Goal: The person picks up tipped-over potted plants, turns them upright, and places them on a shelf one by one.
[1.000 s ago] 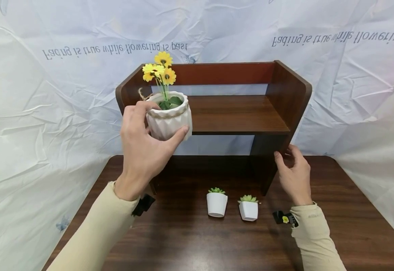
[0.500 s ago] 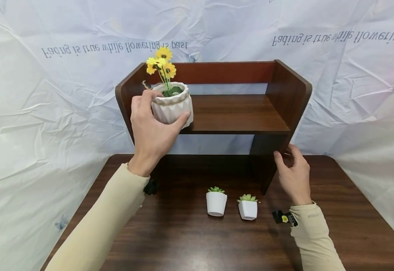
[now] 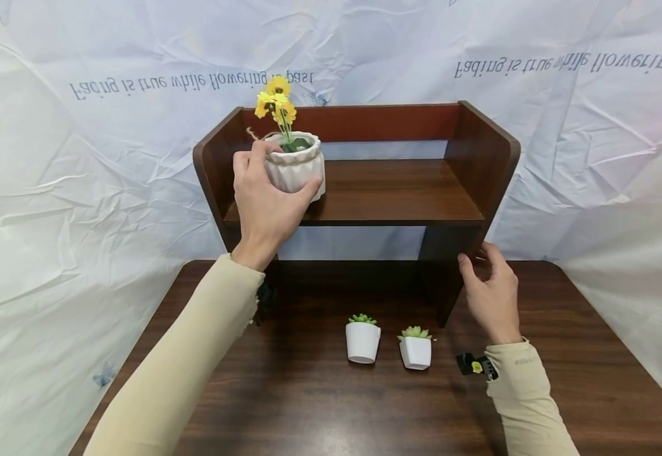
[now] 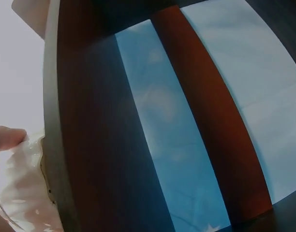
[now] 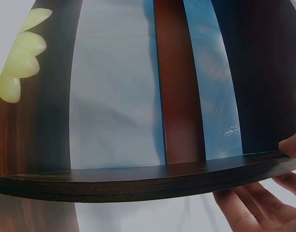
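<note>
My left hand (image 3: 268,196) grips a white ribbed flower pot (image 3: 302,174) by its left side and front, thumb across the front and fingers at the rim. Yellow daisy-like flowers (image 3: 276,104) rise from the pot, and a twine band circles its neck. It stands upright at the left part of the upper board of a dark brown shelf (image 3: 399,190); in the left wrist view the pot (image 4: 27,188) lies right against the board's edge. My right hand (image 3: 493,294) holds the shelf's right side panel, and in the right wrist view thumb and fingers straddle that panel (image 5: 138,188).
Two small white pots with succulents, a round one (image 3: 362,342) and a squarer one (image 3: 416,351), stand on the brown table (image 3: 319,405) before the shelf. A pale printed cloth (image 3: 103,145) hangs behind and at both sides.
My left hand has carried the flower pot forward and slightly right, from in front of the shelf onto its upper board area. My right hand keeps its hold on the side panel.
</note>
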A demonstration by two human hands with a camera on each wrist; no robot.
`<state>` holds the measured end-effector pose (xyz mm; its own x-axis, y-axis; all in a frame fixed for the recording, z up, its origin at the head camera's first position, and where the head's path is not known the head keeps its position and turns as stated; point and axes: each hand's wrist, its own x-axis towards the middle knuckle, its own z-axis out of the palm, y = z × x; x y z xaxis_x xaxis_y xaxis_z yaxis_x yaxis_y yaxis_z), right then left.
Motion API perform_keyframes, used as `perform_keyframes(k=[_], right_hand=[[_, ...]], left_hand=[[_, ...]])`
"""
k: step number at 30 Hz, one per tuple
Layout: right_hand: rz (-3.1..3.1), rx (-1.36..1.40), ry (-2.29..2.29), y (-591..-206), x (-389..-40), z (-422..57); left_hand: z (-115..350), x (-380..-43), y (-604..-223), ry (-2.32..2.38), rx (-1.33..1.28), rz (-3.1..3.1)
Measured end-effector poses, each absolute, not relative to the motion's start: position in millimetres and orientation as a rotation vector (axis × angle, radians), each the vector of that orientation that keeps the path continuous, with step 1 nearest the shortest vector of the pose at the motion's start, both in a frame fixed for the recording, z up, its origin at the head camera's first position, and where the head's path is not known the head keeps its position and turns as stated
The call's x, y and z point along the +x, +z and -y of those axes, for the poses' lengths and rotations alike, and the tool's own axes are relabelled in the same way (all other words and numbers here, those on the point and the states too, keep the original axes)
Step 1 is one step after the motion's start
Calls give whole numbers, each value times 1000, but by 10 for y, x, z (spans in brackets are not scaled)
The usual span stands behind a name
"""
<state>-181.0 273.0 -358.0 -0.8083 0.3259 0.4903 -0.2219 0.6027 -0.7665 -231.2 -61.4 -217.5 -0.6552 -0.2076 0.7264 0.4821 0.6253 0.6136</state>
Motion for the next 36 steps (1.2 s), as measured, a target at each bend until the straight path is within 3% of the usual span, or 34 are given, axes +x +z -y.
perform_keyframes(k=[20, 36], right_hand=[[2238, -83, 1175, -3589, -1805, -2746], [2242, -83, 1181, -3583, -1810, -2747]], left_hand=[[639, -2589, -2168, -1058, -144, 2156], [640, -2602, -2204, -1049, -95, 2213]])
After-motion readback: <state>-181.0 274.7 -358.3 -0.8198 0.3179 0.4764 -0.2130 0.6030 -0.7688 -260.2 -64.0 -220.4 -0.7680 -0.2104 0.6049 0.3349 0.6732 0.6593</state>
